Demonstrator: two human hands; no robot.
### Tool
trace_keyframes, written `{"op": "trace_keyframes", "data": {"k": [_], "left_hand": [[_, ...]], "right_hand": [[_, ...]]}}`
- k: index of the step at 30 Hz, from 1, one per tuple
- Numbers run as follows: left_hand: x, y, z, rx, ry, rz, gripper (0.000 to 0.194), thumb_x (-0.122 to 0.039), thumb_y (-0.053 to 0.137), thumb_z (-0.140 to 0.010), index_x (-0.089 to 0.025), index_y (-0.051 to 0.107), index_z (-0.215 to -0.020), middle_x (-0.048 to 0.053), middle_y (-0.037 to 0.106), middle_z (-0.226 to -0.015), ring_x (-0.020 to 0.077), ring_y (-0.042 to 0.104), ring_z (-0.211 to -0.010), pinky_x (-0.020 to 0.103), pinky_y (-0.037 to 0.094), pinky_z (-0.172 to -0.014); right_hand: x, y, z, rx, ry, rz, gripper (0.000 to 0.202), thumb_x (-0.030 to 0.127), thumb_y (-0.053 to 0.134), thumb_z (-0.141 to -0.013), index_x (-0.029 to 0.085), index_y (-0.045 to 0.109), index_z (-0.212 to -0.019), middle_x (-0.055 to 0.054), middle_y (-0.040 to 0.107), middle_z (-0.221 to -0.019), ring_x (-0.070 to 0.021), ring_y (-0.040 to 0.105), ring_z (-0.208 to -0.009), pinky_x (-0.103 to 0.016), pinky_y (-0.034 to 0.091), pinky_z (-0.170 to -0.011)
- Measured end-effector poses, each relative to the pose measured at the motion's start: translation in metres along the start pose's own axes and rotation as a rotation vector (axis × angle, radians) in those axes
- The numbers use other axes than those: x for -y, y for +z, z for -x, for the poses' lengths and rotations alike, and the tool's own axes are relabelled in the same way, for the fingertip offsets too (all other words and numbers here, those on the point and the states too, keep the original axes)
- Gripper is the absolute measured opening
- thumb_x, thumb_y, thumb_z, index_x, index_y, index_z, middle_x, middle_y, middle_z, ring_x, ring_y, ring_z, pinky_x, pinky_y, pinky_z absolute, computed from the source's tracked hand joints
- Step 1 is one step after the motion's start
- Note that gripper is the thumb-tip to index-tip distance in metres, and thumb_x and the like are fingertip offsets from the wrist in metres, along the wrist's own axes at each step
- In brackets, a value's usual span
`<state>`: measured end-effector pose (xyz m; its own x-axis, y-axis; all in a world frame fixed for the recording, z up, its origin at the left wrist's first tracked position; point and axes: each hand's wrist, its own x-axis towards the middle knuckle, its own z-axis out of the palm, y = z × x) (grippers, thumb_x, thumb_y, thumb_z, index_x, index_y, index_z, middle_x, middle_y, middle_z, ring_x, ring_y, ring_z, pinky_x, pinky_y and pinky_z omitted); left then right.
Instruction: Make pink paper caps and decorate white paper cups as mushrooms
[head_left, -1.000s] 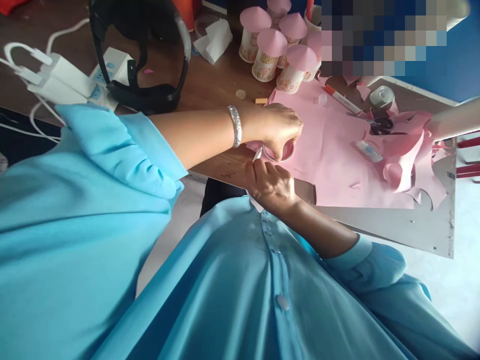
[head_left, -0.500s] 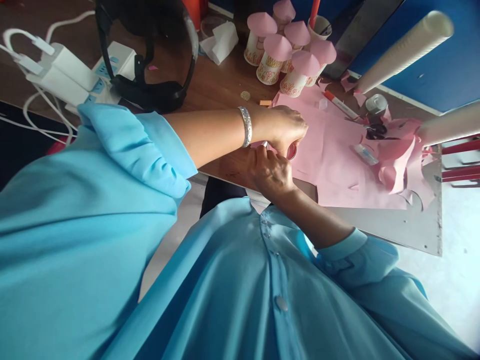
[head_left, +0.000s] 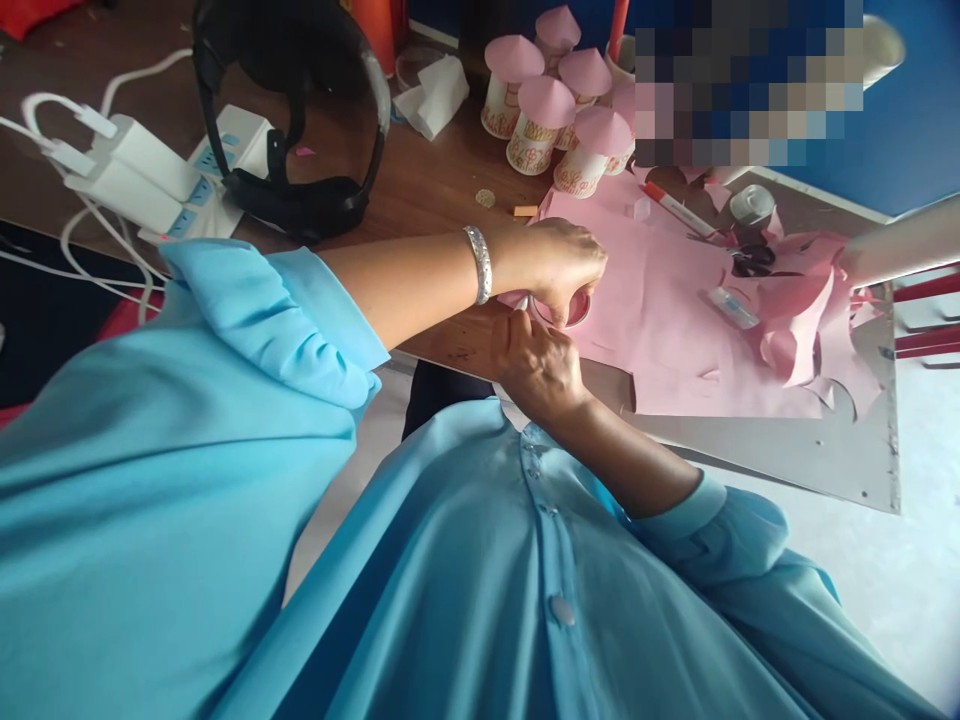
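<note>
My left hand (head_left: pixel 566 265), with a silver bangle at the wrist, curls its fingers down over a round ring-like object (head_left: pixel 579 312) lying on the pink paper (head_left: pixel 660 310). Only part of its shiny rim shows. Close in front, my right hand (head_left: pixel 541 368) is closed around a slim pen (head_left: pixel 523 300); a short white piece sticks out beside the ring's left edge. The fingers hide the rest of the pen, and its point cannot be made out.
Paper cups (head_left: pixel 531 148) with pink cone tops stand at the back. Right of them lie a red-and-white marker (head_left: pixel 679 208), scissors (head_left: pixel 752 260) and pink scraps (head_left: pixel 795 325). A black headset (head_left: pixel 300 195) and a power strip with chargers (head_left: pixel 154 170) occupy the left.
Both hands stay at the ring, with my right hand shifted slightly toward me and more of the ring's rim showing. The whole view has shifted a little.
</note>
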<state>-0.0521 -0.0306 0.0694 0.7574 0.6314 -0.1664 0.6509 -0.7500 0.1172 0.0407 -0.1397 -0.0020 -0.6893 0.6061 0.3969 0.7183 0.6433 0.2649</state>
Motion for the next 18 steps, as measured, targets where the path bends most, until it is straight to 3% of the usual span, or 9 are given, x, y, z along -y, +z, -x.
{"op": "trace_keyframes", "data": {"k": [4, 13, 18], "left_hand": [[0.002, 0.002, -0.001, 0.006, -0.020, 0.034, 0.048, -0.028, 0.068, -0.067, -0.034, 0.079, -0.113, 0.003, 0.077, -0.112, 0.0244, 0.060, -0.090, 0.044, 0.049, -0.074], [0.012, 0.015, -0.009, 0.026, -0.013, 0.198, 0.056, -0.028, 0.075, -0.062, -0.030, 0.078, -0.118, 0.003, 0.072, -0.112, 0.0330, 0.060, -0.114, 0.043, 0.045, -0.098], [0.017, 0.024, -0.014, -0.005, 0.017, 0.178, 0.054, -0.030, 0.078, -0.063, -0.031, 0.078, -0.117, 0.002, 0.071, -0.114, 0.0315, 0.060, -0.114, 0.042, 0.046, -0.099]], "right_hand": [[-0.001, -0.009, 0.012, -0.023, -0.023, 0.033, 0.027, 0.000, 0.043, -0.092, 0.011, 0.069, -0.089, -0.011, 0.066, -0.075, -0.0165, 0.047, -0.058, -0.033, 0.029, -0.051], [-0.018, -0.033, 0.032, 0.083, -0.057, -0.107, 0.022, 0.000, 0.047, -0.091, 0.013, 0.065, -0.094, -0.005, 0.060, -0.070, -0.0154, 0.044, -0.057, -0.034, 0.025, -0.051], [-0.027, -0.040, 0.038, 0.001, -0.073, -0.107, 0.023, -0.002, 0.050, -0.090, 0.016, 0.063, -0.085, -0.001, 0.057, -0.066, -0.0142, 0.045, -0.055, -0.033, 0.028, -0.052]]}}
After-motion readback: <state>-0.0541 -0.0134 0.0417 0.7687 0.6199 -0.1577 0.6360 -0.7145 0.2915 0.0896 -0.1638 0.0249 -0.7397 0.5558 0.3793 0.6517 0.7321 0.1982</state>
